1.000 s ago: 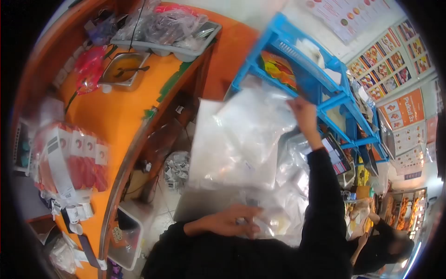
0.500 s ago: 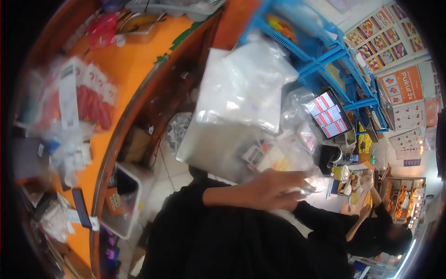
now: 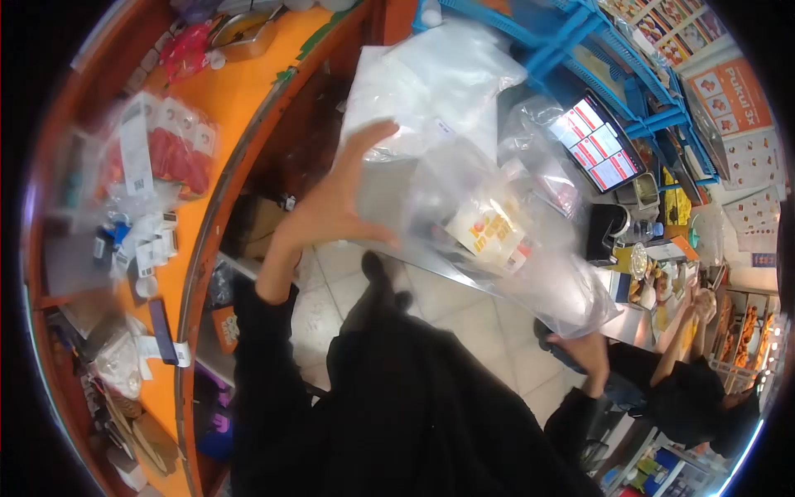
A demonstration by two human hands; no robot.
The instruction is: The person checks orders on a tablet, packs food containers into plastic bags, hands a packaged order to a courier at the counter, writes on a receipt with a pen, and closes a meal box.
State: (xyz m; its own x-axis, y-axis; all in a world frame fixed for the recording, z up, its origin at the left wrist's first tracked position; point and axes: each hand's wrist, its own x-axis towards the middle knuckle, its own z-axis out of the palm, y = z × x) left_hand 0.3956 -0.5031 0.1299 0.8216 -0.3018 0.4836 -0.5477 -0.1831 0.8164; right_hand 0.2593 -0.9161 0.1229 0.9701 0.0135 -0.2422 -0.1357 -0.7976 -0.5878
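A clear plastic bag (image 3: 555, 282) with a white and yellow printed packet (image 3: 489, 232) inside lies over the edge of the metal table (image 3: 381, 195). My left hand (image 3: 331, 207) is raised off the bag's left side, thumb and fingers spread wide, with nothing in it. At the bag's near right end, my right hand (image 3: 586, 354) is closed on the film; its fingertips are partly hidden. Behind the bag lies a stack of clear plastic bags (image 3: 447, 83).
A tablet (image 3: 598, 142) with red and white panels stands at the back right beside blue plastic racks (image 3: 571, 50). Packaged goods (image 3: 170, 153) and a dark phone (image 3: 162, 331) lie on the orange counter (image 3: 236, 91). A co-worker (image 3: 683, 398) in black works at the far right.
My hands have moved apart: the left swung left and opened, the right went right and down. The bag with the packet is now spread out more fully. My view has shifted.
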